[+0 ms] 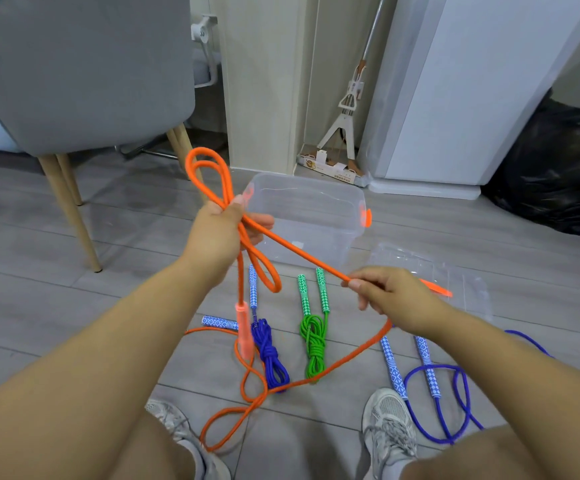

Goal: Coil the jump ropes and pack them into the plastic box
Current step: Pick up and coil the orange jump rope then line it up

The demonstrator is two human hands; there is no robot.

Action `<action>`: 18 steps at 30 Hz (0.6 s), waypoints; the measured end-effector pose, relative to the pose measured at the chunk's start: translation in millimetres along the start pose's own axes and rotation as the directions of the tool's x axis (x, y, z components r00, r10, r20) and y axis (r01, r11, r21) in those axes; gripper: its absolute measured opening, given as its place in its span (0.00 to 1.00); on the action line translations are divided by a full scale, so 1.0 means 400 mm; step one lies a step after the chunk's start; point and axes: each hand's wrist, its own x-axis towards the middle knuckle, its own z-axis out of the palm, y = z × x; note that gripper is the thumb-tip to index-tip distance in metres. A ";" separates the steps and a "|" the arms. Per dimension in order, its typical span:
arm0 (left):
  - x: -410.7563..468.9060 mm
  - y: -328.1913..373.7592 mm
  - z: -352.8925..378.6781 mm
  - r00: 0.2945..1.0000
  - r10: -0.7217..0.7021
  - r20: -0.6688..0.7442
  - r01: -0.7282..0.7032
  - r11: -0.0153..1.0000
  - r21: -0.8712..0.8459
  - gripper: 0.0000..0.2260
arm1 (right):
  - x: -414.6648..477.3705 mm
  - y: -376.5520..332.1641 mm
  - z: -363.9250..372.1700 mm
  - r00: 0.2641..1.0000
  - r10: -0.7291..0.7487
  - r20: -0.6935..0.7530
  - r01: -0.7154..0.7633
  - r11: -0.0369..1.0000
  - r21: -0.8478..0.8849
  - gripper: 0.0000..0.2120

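My left hand [224, 225] grips the orange jump rope [299, 252] where its loops cross; two loops stand above the fist and one hangs below, with a pink handle [243, 329] dangling. My right hand [385, 292] pinches the same rope further along, and the slack runs down onto the floor between my shoes. The clear plastic box [311, 216] with orange latches sits open just behind my hands. On the floor lie a coiled blue rope [269, 355], a coiled green rope [314, 344] and an uncoiled blue rope [435, 393] at the right.
The box's clear lid [430, 271] lies on the floor right of the box. A grey chair [80, 74] stands at the left, a white appliance [465, 88] and a mop behind, a black bag [555, 168] at the far right. My shoes [389, 424] are at the bottom.
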 end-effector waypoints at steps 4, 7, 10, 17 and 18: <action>0.006 0.004 -0.031 0.997 0.066 -0.037 -0.066 0.998 0.019 0.11 | -0.011 0.063 -0.014 0.995 0.081 0.060 -0.070 0.984 -0.165 0.10; 0.009 -0.003 -0.037 0.995 0.082 -0.064 -0.078 0.995 0.064 0.11 | -0.010 0.067 -0.008 0.994 0.103 0.043 -0.089 0.964 -0.250 0.07; 0.007 -0.015 -0.028 0.996 0.082 -0.033 -0.076 0.984 0.158 0.10 | -0.001 0.028 -0.003 0.997 0.060 -0.041 -0.070 0.948 -0.312 0.06; -0.014 -0.058 0.021 0.996 0.023 0.087 -0.053 0.931 0.362 0.12 | 0.004 -0.128 -0.002 0.964 -0.255 0.082 0.266 0.882 -0.389 0.10; -0.020 -0.063 0.030 0.993 0.012 0.114 -0.055 0.923 0.381 0.09 | 0.005 -0.146 -0.001 0.959 -0.272 0.084 0.284 0.890 -0.358 0.10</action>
